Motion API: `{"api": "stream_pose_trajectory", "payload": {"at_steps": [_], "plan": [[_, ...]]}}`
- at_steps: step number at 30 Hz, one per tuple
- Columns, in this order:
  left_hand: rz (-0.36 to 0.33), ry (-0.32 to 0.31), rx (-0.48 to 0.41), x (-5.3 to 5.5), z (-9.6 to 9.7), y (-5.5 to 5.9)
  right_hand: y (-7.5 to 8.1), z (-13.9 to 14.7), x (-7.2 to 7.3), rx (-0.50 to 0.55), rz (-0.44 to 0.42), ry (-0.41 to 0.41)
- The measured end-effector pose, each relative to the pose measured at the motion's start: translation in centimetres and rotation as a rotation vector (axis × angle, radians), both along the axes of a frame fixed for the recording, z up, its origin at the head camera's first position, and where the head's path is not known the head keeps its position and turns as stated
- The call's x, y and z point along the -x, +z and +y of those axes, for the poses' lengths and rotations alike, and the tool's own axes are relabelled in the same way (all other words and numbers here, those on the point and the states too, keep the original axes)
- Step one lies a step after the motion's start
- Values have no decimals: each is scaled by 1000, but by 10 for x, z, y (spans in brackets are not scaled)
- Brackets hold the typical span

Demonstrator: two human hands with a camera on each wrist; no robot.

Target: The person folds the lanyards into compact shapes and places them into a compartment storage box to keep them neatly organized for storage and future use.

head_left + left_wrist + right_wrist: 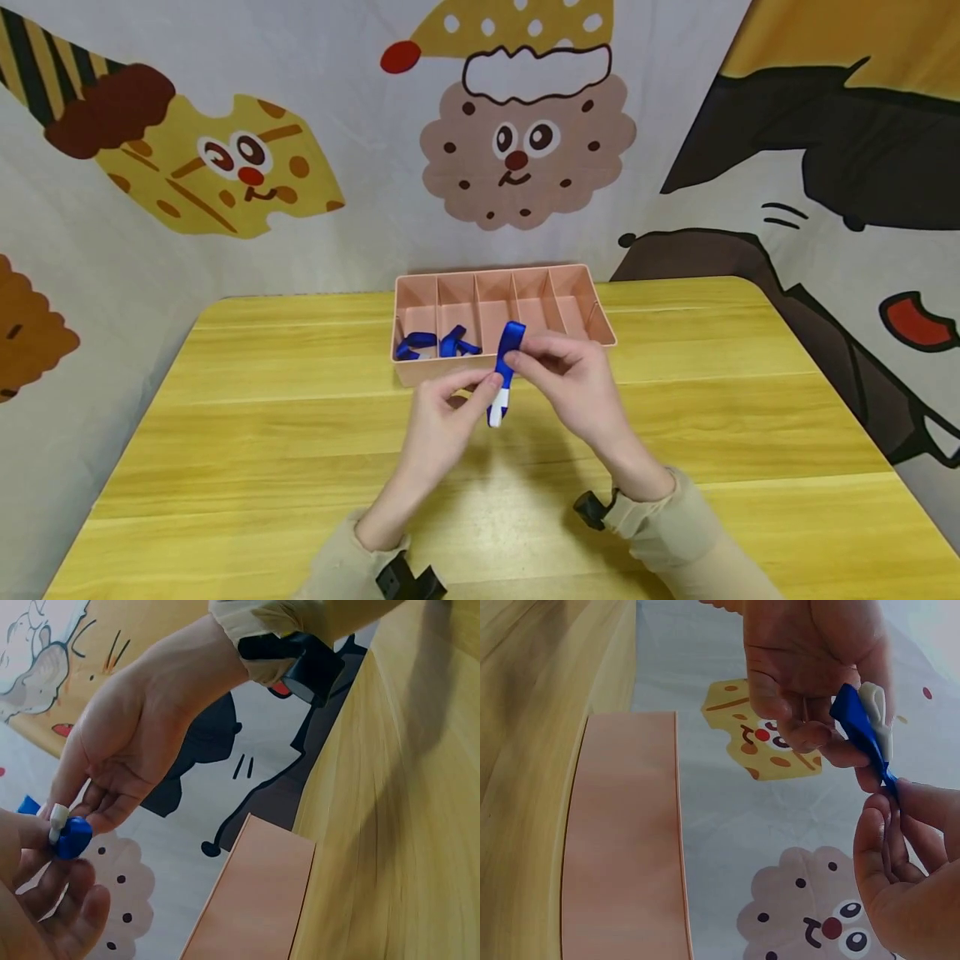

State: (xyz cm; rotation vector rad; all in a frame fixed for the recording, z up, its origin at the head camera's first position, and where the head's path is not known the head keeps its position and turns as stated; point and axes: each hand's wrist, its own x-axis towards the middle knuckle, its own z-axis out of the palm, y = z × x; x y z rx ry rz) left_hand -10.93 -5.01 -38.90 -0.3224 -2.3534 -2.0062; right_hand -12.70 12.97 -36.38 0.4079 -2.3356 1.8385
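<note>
A folded blue ribbon (510,337) with a white piece (496,408) at its lower end is held up between both hands, in front of the pink tray (431,371). My left hand (438,421) pinches it low, near the white piece, between thumb and forefinger. Higher up, my right hand (581,387) pinches the blue part from the right side. In the right wrist view, the white piece (877,712) looks like a soft folded loop lying against the ribbon (857,724). More blue ribbons (456,343) lie in the two leftmost compartments of the tray.
The tray stands at the far edge of the wooden table (262,433), its compartments split by thin dividers. Behind it hangs a white cloth (360,125) printed with cartoon food. A small black camera is strapped to each wrist.
</note>
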Motion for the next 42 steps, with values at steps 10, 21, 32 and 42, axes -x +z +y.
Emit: {"api": "stream_pose_trajectory", "payload": {"at_steps": [10,21,32,42], "plan": [[4,51,-11,-1,3,0,-2,-2,-1,-43,66,-42],[-70,64,-149,0,4,1,-4,-4,-1,0,69,-17],[-65,67,-171,-1,6,0,-5,-7,0,96,41,-101],[-137,0,-225,1,6,-2,-8,-6,3,168,77,-125]]}}
